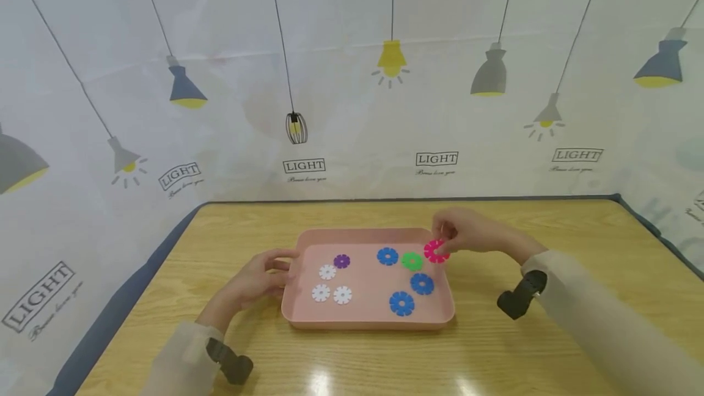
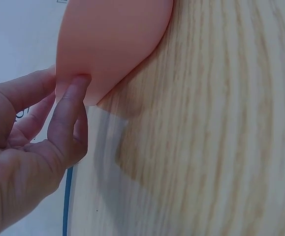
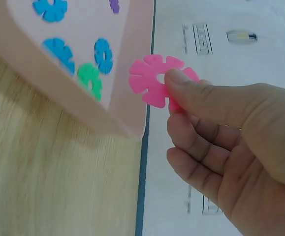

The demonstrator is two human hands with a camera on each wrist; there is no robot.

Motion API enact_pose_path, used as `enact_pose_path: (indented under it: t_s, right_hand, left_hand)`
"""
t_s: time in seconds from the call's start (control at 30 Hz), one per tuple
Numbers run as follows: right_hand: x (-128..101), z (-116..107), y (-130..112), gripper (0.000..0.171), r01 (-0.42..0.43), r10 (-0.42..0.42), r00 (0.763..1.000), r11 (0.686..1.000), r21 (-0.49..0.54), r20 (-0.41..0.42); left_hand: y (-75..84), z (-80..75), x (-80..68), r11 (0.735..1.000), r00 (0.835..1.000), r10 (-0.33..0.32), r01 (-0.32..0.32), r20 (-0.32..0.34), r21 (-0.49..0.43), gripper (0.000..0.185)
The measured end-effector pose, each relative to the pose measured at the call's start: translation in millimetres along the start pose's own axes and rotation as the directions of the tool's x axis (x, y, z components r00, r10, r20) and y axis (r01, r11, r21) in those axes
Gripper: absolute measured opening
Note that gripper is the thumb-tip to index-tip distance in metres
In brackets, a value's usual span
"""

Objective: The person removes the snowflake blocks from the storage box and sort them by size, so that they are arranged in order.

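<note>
My right hand (image 1: 464, 230) pinches a pink snowflake disc (image 3: 149, 78) between thumb and fingers, raised over the right rim of the pink tray (image 1: 368, 325). The disc is flat and round, with a notched edge and a hole in the middle. At the tray's left side, my left hand (image 2: 39, 128) grips the wall (image 2: 112, 34), its fingertips at the rim. On the tray's right half lie a green disc (image 1: 411, 261) and three blue discs (image 1: 402, 303). Three white discs (image 1: 327, 272) and a purple disc (image 1: 341, 261) lie on the left half.
The tray sits on a wooden table (image 1: 385, 359) with a dark edge along the back. Behind it hangs a pale backdrop (image 1: 352, 182) printed with lamps. Each wrist wears a black strap (image 1: 522, 294) with a device.
</note>
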State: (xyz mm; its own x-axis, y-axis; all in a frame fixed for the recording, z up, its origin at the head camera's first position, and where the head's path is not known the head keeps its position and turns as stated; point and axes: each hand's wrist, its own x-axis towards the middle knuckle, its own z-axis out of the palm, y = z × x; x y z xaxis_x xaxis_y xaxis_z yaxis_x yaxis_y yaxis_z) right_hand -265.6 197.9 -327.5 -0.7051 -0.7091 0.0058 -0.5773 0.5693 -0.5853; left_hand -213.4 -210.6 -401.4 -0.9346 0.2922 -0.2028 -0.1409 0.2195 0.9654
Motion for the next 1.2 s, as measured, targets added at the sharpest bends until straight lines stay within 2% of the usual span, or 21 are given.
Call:
enact_pose_path:
  t_s: [0.07,0.2,0.37,0.63,1.2]
  right_hand:
    - [-10.5,-2.0,7.8,0.018,-0.015,0.015,1.0,1.0,0.023,-0.01]
    - [-28.9,2.0,24.4,0.017,-0.108,0.108,0.994,0.992,0.06,0.006]
    - [-40.4,18.4,44.0,0.017,-0.147,0.147,0.989,0.986,0.083,0.006]
    - [-40.5,35.3,62.3,0.018,-0.216,0.218,0.976,0.965,0.15,0.005]
    - [-32.8,42.5,77.3,0.019,-0.223,0.221,0.975,0.96,0.167,0.028]
  left_hand:
    - [-0.6,-0.8,-0.6,1.0,1.0,0.0,0.0,0.004,-0.006,0.049]
    - [-2.0,-1.3,-0.6,1.0,1.0,-0.011,0.011,0.002,-0.011,0.049]
    - [-1.7,-0.5,-0.6,1.0,0.999,-0.031,0.03,-0.02,-0.005,0.047]
    - [-1.5,0.5,-1.2,1.0,1.0,-0.027,0.027,-0.013,0.001,0.048]
    - [0.8,-1.5,-1.8,1.0,1.0,-0.007,0.008,0.015,-0.017,0.048]
